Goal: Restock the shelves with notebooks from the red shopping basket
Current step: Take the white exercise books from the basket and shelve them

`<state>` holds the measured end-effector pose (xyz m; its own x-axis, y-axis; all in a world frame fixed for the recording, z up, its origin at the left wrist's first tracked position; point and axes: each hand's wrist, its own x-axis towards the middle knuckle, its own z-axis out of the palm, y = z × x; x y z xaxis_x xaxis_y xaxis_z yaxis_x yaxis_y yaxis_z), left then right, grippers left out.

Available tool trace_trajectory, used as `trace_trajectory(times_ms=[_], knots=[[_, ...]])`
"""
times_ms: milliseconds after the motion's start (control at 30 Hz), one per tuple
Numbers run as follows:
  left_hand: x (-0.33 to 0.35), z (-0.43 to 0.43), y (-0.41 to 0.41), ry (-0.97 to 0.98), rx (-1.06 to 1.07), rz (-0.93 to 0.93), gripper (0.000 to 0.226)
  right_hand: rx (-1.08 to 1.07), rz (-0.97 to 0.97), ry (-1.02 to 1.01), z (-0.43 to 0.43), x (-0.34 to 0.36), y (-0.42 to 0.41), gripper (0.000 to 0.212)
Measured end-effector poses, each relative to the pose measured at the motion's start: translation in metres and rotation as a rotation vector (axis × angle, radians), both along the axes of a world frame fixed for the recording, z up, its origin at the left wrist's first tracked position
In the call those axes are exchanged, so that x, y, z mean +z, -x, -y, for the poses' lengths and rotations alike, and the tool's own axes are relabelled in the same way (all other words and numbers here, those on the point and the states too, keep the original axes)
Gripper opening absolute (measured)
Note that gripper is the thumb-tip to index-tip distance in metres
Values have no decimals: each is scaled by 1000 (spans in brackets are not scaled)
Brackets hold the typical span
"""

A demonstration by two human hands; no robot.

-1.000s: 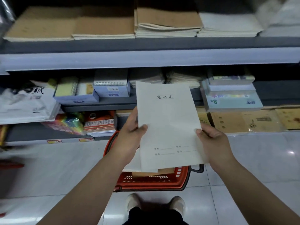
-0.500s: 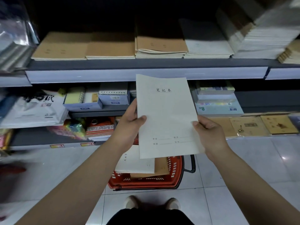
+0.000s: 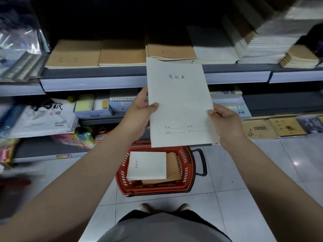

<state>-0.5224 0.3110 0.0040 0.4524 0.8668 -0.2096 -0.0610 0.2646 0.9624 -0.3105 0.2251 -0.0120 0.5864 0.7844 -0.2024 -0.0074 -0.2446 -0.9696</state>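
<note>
Both hands grip a white notebook (image 3: 180, 102) at frame centre.
Left hand (image 3: 139, 114) and right hand (image 3: 225, 123) pinch its side edges above the red shopping basket (image 3: 187, 165).

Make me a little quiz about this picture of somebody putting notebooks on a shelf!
1. True or false: both hands hold the white notebook.
2. What colour is the basket on the floor?
3. Which pile on the upper shelf matches the held notebook: A, the brown stack, or B, the white stack?

Key:
1. True: the left hand and right hand grip its two sides.
2. Red.
3. B.
</note>
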Motion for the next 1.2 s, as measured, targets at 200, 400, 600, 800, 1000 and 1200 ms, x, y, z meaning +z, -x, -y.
trace_trajectory(times_ms=[200, 400, 600, 800, 1000, 1200], knots=[[15, -5, -3, -7, -53, 25, 49, -79, 20, -11, 2, 14, 1, 24], [27, -18, -22, 31, -78, 13, 45, -134, 18, 23, -2, 26, -12, 23], [25, -46, -56, 94, -63, -17, 48, -133, 54, -3, -29, 33, -47, 22], [21, -77, -113, 110, 7, -2, 48, -124, 41, 18, -67, 27, -102, 22], [19, -106, -161, 93, -4, -14, 53, -124, 59, 33, -111, 18, -156, 18], [10, -128, -199, -2, -30, -161, 62, -90, 104, 53, -145, -3, -196, 21]])
